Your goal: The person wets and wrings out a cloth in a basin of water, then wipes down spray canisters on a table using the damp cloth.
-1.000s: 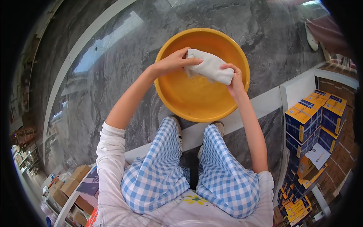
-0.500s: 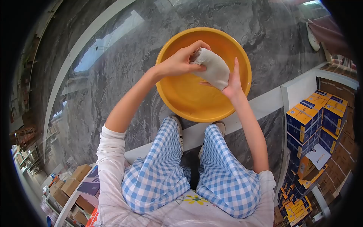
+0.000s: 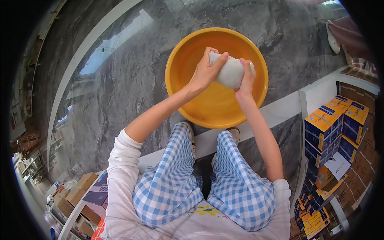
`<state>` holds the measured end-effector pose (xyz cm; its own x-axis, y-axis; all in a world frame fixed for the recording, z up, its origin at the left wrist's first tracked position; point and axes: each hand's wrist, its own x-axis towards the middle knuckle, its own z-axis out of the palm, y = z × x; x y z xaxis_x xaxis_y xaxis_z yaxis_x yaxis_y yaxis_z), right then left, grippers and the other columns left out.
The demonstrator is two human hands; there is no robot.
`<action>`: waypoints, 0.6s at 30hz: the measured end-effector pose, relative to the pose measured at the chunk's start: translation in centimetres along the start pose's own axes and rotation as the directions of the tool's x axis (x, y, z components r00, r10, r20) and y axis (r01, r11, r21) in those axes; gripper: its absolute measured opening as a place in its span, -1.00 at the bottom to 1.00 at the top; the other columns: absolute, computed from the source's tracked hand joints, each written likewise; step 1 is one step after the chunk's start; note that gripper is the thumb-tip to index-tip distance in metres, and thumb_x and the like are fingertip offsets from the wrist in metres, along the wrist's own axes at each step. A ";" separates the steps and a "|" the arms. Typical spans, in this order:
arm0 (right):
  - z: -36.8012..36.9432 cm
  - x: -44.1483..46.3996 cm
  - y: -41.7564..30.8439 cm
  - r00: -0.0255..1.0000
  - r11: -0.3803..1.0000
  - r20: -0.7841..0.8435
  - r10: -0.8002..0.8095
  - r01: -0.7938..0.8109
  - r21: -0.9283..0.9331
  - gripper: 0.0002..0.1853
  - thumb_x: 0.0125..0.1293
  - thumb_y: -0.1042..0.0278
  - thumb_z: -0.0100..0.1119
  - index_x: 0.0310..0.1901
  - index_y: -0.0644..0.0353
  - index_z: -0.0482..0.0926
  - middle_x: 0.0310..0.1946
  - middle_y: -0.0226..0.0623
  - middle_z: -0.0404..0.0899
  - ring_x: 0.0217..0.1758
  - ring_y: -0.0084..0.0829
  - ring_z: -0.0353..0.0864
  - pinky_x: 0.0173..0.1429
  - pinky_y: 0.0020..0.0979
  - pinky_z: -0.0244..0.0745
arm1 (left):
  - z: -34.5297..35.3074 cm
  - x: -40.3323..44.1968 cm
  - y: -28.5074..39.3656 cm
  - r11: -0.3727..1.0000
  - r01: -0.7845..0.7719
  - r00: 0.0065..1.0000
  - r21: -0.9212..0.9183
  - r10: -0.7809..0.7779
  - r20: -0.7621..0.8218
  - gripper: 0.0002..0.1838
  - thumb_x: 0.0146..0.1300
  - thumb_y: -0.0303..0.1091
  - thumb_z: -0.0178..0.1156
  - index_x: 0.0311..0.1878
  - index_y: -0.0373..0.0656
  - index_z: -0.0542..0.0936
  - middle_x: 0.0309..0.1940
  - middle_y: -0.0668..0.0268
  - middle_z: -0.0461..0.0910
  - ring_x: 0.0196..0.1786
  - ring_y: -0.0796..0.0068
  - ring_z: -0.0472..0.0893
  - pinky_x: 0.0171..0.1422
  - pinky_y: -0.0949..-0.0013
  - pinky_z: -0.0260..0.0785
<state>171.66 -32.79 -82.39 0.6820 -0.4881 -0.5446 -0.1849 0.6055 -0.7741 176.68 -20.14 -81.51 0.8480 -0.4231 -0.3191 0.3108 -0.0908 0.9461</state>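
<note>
Between my two hands is a greyish-white cloth (image 3: 229,74), folded into a thick wad, above the yellow basin (image 3: 212,110). My left hand (image 3: 205,73) grips its left end, thumb on top and fingers curled round the far side. At the other end my right hand (image 3: 246,80) is closed on the cloth, its thumb pressed along the top. The cloth's underside and some fingertips are hidden. Under the cloth, the basin's inside shows smooth yellow walls.
Blue-and-yellow boxes (image 3: 323,124) are stacked at the right. Brown cartons (image 3: 80,188) and a purple box (image 3: 97,197) stand at the lower left. Another person's shoe (image 3: 333,38) is at the upper right. The basin rests on a grey marbled floor (image 3: 132,80).
The cloth has shifted slightly right and looks more compact. My right hand, spread under it before, is now closed on its right end. My left thumb has moved onto the top.
</note>
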 end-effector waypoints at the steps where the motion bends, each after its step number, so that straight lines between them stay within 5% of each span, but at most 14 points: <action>1: 0.0 0.2 0.2 1.000 1.000 0.000 0.000 0.000 0.000 -0.79 0.24 0.14 0.22 -0.26 0.08 0.50 -0.29 -0.41 0.54 -0.23 -0.55 0.54 -0.16 -0.45 0.48 | 0.3 0.2 -0.4 0.999 0.039 0.997 -0.033 -0.041 -0.063 -0.56 0.33 0.03 0.14 -0.01 -0.16 0.41 -0.29 0.26 0.53 -0.23 0.49 0.52 -0.17 0.37 0.41; 3: 0.0 0.4 0.5 0.942 0.940 0.144 -0.302 0.319 -0.118 -0.82 0.14 0.30 0.29 -0.46 0.15 0.50 -0.49 -0.45 0.51 -0.41 -0.56 0.50 -0.27 -0.46 0.44 | 0.5 0.5 -0.8 0.995 0.077 0.989 -0.068 -0.085 -0.123 -0.55 0.32 0.04 0.13 -0.10 -0.23 0.47 -0.36 0.24 0.56 -0.27 0.44 0.55 -0.22 0.35 0.41; 5: 0.3 0.0 0.6 0.883 0.858 0.202 -0.424 0.463 -0.221 -0.82 0.12 0.36 0.29 -0.51 0.18 0.49 -0.56 -0.43 0.50 -0.49 -0.52 0.50 -0.32 -0.45 0.43 | 0.6 0.8 -0.5 0.987 0.146 0.981 -0.066 -0.153 -0.116 -0.62 0.40 -0.02 0.03 -0.35 -0.16 0.48 -0.39 0.36 0.50 -0.32 0.60 0.46 -0.28 0.45 0.36; 7: 0.5 -0.3 0.2 0.806 0.744 0.271 -0.527 0.591 -0.311 -0.81 0.09 0.41 0.29 -0.55 0.21 0.48 -0.63 -0.42 0.49 -0.56 -0.48 0.49 -0.37 -0.45 0.43 | 0.2 1.7 -1.3 0.982 0.191 0.980 -0.008 -0.191 -0.051 -0.63 0.36 -0.07 0.00 -0.37 -0.21 0.49 -0.39 0.28 0.53 -0.35 0.51 0.50 -0.34 0.39 0.37; 9: 0.6 -0.4 -0.2 0.530 0.303 0.550 -0.646 0.838 -0.453 -0.85 0.05 0.45 0.28 -0.55 0.23 0.50 -0.63 -0.29 0.52 -0.58 -0.38 0.53 -0.44 -0.41 0.44 | -0.4 2.4 -1.8 0.972 0.229 0.973 0.051 -0.230 0.012 -0.63 0.33 -0.11 -0.04 -0.38 -0.25 0.51 -0.39 0.19 0.57 -0.37 0.42 0.54 -0.39 0.33 0.37; 10: 0.8 -0.4 -0.4 0.530 0.302 0.550 -0.646 0.838 -0.454 -0.85 0.05 0.45 0.28 -0.55 0.23 0.50 -0.63 -0.29 0.52 -0.58 -0.38 0.53 -0.44 -0.41 0.44 | -0.8 2.6 -2.0 0.964 0.260 0.955 0.065 -0.266 0.130 -0.67 0.36 -0.14 -0.05 -0.38 -0.19 0.50 -0.40 0.30 0.53 -0.39 0.51 0.50 -0.42 0.38 0.34; 12: 1.4 -0.3 -0.6 0.335 0.224 0.715 -0.613 0.942 -0.249 -0.89 0.02 0.46 0.29 -0.53 0.18 0.52 -0.62 -0.22 0.51 -0.59 -0.27 0.55 -0.49 -0.37 0.45 | -1.4 2.9 -2.2 0.954 0.289 0.922 0.081 -0.300 0.243 -0.70 0.39 -0.17 -0.07 -0.37 -0.13 0.49 -0.41 0.40 0.50 -0.40 0.61 0.46 -0.45 0.43 0.30; 18: 1.4 -0.1 -0.7 0.223 0.079 0.884 -0.411 0.975 -0.209 -0.85 -0.02 0.45 0.29 -0.58 0.12 0.47 -0.64 -0.28 0.52 -0.58 -0.27 0.55 -0.52 -0.33 0.44 | -2.7 3.2 -1.5 0.952 0.198 0.816 0.234 -0.292 0.499 -0.72 0.19 -0.19 0.08 -0.59 -0.09 0.45 -0.67 0.45 0.38 -0.66 0.63 0.33 -0.70 0.43 0.12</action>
<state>172.71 -32.29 -81.32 0.8534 0.1979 0.4822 0.5023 -0.5589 -0.6598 180.09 -18.87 -84.11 0.3865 -0.7689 -0.5094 0.3632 -0.3808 0.8503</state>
